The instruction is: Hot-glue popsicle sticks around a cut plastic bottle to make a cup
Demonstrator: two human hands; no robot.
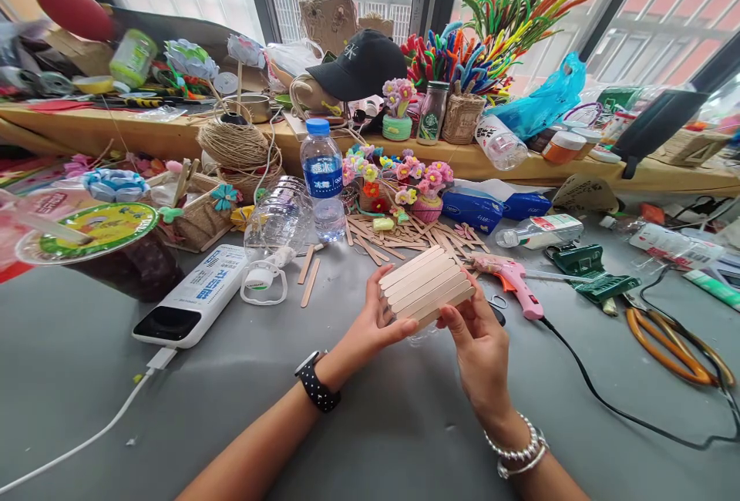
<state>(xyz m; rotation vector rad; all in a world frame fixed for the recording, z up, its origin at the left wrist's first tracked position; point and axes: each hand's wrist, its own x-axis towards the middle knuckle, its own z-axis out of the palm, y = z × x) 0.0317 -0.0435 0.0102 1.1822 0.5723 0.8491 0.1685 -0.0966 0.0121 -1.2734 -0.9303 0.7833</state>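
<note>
A panel of several pale craft sticks (426, 284), laid side by side, is held up over the grey table. My left hand (381, 320) grips its left end, thumb along the lower edge. At its right end my right hand (477, 331) pinches the edge between thumb and fingers. Something clear, partly hidden, shows beneath the panel. Behind it, a pile of loose craft sticks (370, 243) lies spread out. A pink glue gun (520, 289) rests right of my right hand.
Two loose sticks (311, 282), a water bottle (324, 185) and a white power bank (196, 297) stand or lie to the left, beside a large drink cup (127, 262). Orange-handled scissors (664, 354) and the glue gun's black cord (601, 401) lie right.
</note>
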